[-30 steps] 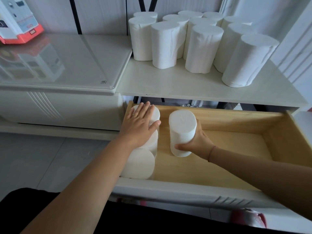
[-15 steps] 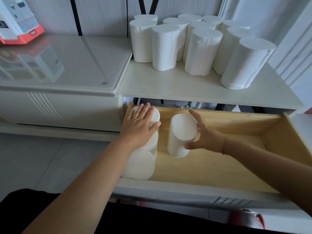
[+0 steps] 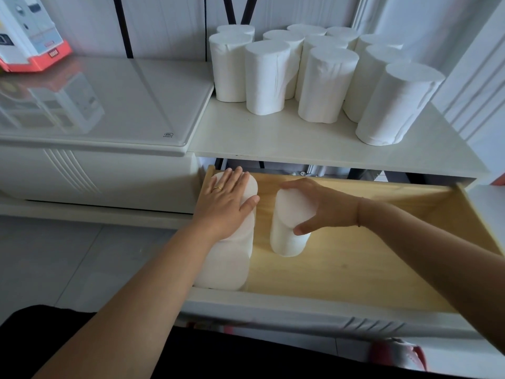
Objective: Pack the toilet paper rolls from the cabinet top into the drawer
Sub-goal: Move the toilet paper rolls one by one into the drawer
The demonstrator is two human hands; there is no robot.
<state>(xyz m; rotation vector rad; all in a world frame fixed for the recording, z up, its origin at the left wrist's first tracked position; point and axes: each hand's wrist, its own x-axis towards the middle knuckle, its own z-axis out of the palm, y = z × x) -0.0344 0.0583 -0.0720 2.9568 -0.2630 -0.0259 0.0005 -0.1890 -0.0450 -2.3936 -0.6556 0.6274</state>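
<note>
The wooden drawer (image 3: 355,269) stands pulled out below the white cabinet top (image 3: 273,140). Several white toilet paper rolls (image 3: 325,83) stand upright in a cluster on that top. A row of rolls (image 3: 229,266) stands along the drawer's left wall; my left hand (image 3: 224,203) lies flat on top of them, fingers spread. One more roll (image 3: 287,231) stands upright just right of that row, apart from it. My right hand (image 3: 322,206) grips this roll's top from above and the right, thumb in front.
A glass-topped white unit (image 3: 103,105) adjoins the cabinet on the left, with a red and white box (image 3: 30,39) at its far left corner. The drawer's right part shows bare wood. Grey floor tiles (image 3: 68,263) lie to the left. A white wall rises at the right.
My right hand let go of the roll's side, opened, then came over its top and closed on it. The roll stays upright in about the same spot. My left hand has not moved.
</note>
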